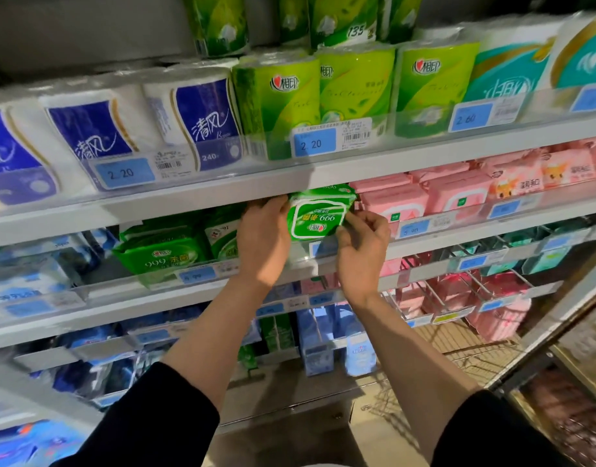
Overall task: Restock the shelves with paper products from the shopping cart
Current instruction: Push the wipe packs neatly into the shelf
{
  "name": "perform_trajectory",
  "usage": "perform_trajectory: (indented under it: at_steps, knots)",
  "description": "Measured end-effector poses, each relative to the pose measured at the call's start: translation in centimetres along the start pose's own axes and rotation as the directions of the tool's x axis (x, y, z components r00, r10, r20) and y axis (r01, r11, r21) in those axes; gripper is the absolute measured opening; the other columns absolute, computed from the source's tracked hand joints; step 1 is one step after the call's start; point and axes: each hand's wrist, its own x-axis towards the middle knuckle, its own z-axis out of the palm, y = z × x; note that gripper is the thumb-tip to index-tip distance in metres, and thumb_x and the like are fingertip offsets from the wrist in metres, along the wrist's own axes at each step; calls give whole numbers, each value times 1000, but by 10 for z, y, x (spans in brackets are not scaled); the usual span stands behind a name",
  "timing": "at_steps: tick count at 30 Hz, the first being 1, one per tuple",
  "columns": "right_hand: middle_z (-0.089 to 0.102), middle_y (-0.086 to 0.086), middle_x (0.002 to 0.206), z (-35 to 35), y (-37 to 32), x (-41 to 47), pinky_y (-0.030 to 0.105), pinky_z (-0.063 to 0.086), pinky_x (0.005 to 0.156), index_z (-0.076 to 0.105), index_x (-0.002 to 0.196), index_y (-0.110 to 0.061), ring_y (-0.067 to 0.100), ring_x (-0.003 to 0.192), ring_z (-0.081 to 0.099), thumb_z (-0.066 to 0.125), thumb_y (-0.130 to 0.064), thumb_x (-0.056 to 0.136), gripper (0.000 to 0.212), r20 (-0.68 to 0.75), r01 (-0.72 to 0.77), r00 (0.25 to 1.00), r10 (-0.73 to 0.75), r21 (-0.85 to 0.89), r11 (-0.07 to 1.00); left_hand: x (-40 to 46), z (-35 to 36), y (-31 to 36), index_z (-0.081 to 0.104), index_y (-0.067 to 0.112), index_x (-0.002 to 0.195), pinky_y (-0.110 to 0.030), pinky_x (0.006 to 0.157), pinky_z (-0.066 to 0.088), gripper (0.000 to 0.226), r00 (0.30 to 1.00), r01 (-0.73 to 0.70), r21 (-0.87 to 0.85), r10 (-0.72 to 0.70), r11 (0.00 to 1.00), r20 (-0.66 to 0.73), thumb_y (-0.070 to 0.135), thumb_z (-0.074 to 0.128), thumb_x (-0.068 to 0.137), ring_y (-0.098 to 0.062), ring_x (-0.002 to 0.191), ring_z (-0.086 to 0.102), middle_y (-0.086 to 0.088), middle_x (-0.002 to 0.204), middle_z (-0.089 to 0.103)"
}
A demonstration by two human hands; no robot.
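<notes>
A green wipes pack (pixel 318 215) with a white-framed label sits upside down at the front of the second shelf (pixel 195 288), just under the shelf above. My left hand (pixel 262 244) holds its left side with curled fingers. My right hand (pixel 360 247) pinches its lower right corner. More green packs of the same kind (pixel 161 254) lie to the left on that shelf. A wire shopping cart (pixel 465 352) shows at the lower right, its contents hidden.
Blue-and-white toilet rolls (pixel 97 129) and green rolls (pixel 279 102) fill the upper shelf. Pink packs (pixel 454 193) sit right of the held pack. Blue packs (pixel 323 342) fill the lower shelves. A clear lip with price tags (pixel 315 143) fronts each shelf.
</notes>
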Motion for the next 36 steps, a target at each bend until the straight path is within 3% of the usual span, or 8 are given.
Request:
perform_trajectory:
  at_steps: [4, 9, 13, 17, 24, 28, 31, 36]
  knots:
    - [47, -3, 123, -5, -8, 4, 44, 42, 106, 64, 126, -17, 24, 123, 47, 59, -25, 82, 44, 10, 0, 1000, -2, 125, 992, -3, -4, 7, 67, -3, 91, -24, 60, 27, 18, 995, 81, -142, -88, 987, -50, 4, 51, 93, -23, 63, 54, -17, 75, 66]
    - [50, -3, 139, -16, -10, 5, 23, 46, 93, 45, 143, -31, 19, 128, 45, 65, -29, 83, 63, 116, 56, 991, -65, 85, 995, -3, -2, 12, 66, -1, 88, -20, 57, 30, 18, 984, 156, -255, -172, 954, -39, 7, 51, 94, -11, 56, 50, -8, 69, 62]
    - [48, -19, 133, -26, -15, 5, 43, 45, 102, 42, 143, -35, 15, 129, 45, 69, -36, 77, 71, 107, 35, 993, -49, 137, 990, -3, -2, 23, 65, 1, 85, -16, 54, 27, 16, 976, 203, -306, -219, 930, -19, 3, 51, 94, 2, 54, 43, 2, 64, 55]
    - [56, 0, 130, -45, -20, 4, 40, 50, 100, 54, 136, -21, 10, 117, 57, 79, -14, 78, 64, 117, -56, 993, 16, 343, 938, -5, -2, 32, 56, 9, 80, -10, 56, 33, 17, 938, 319, -359, -347, 877, -16, 2, 50, 95, 0, 58, 42, 13, 64, 46]
    - [59, 4, 131, -64, -15, -11, 50, 52, 95, 45, 138, -29, 29, 116, 61, 75, -3, 80, 70, 217, -207, 970, 109, 505, 838, -41, 30, 47, 38, 21, 65, -28, 60, 28, 39, 885, 413, -532, -465, 740, 40, -1, 49, 95, -8, 58, 33, 7, 62, 37]
    - [66, 4, 100, -91, -12, -10, 30, 56, 74, 46, 119, -11, 17, 88, 68, 78, 7, 71, 61, 208, -257, 962, 179, 462, 848, -58, 29, 52, 50, 20, 83, -23, 79, 49, 27, 894, 378, -648, -443, 662, 69, -5, 59, 90, -6, 85, 59, -9, 93, 62]
    - [70, 9, 96, -111, -14, -4, 33, 57, 70, 57, 110, -12, 20, 85, 70, 78, 21, 57, 66, 342, -247, 933, 113, 379, 892, -64, 17, 55, 52, 16, 118, -20, 103, 42, 40, 954, 272, -706, -279, 654, 108, 8, 71, 84, -10, 118, 56, -7, 125, 59]
    - [72, 15, 96, -115, -20, 1, 46, 58, 73, 50, 112, -14, 30, 83, 72, 79, 20, 43, 82, 590, -261, 798, 123, 155, 953, -62, 6, 45, 51, 28, 131, -10, 98, 38, 68, 905, 182, -596, 104, 782, 413, 37, 80, 71, 7, 121, 50, 13, 131, 55]
